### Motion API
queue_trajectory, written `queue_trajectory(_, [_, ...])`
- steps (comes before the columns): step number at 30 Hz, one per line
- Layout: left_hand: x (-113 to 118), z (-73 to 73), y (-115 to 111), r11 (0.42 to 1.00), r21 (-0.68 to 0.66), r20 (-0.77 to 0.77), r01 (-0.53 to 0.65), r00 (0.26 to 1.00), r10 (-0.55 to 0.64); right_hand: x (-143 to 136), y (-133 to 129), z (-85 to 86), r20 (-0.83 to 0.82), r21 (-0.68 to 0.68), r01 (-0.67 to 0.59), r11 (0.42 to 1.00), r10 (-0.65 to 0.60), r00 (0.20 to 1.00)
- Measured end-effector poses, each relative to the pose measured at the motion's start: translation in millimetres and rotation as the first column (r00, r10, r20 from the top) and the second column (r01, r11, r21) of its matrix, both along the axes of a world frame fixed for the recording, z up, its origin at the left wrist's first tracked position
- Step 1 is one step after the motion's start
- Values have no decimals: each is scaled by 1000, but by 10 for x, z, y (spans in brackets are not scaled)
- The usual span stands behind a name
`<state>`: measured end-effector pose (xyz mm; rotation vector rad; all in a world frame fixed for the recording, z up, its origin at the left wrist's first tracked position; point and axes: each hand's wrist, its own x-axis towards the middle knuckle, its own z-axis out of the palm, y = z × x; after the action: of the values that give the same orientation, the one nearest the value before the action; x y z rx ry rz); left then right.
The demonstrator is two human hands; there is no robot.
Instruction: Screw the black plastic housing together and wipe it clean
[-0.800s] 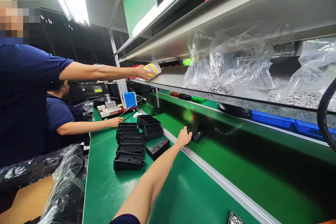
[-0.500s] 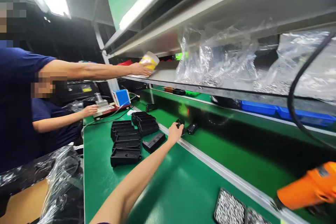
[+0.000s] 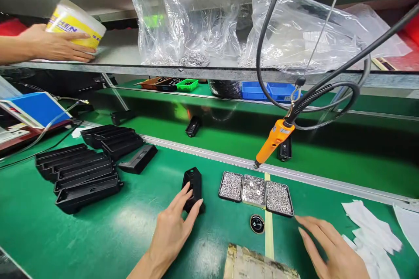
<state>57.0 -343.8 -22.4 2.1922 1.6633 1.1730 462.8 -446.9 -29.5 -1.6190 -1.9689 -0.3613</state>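
Observation:
My left hand (image 3: 172, 231) grips the near end of a small black plastic part (image 3: 194, 185) that stands on the green mat, thumb on one side and fingers on the other. My right hand (image 3: 330, 248) hovers low over the mat at the lower right, fingers spread and holding nothing, its tips close to three small black trays of silver screws (image 3: 253, 190). An orange electric screwdriver (image 3: 274, 140) hangs on its cable just behind the trays. A small round black piece (image 3: 257, 223) lies in front of them.
Stacked black housings (image 3: 81, 172) lie at left. More black parts (image 3: 192, 126) sit on the green belt beyond the metal rail (image 3: 229, 159). White papers (image 3: 369, 235) lie right, cardboard (image 3: 258, 263) near. Another person's hand (image 3: 49, 45) holds a yellow tub (image 3: 74, 22) on the shelf with plastic bags (image 3: 196, 17).
The view swung from the far left down to the near bench. My left hand drew back from the belt with a black part onto the mat. My right hand came into view.

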Motion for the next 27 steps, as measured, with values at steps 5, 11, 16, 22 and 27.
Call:
queue_trajectory(5, [102,30,-72,986,169,-333,9,942,49,-195,502,64,21,-118,59,991,-57,998])
queue_trajectory(11, [-7,305,-5,996,86,-467,38,884,7,-244,795,-38,71,-258,62,964,-45,996])
queue_trajectory(16, [-314,620,142,981,-145,-398,129,900,-177,-252,808,-33,59,-270,57,961,-42,997])
queue_trajectory(22, [-457,674,515,917,-284,-542,280,742,-394,-190,783,-42,0,-189,21,982,-21,1000])
queue_trajectory(27, [-282,652,694,860,-344,-497,377,704,-507,-266,548,162,-121,-101,-10,995,-3,993])
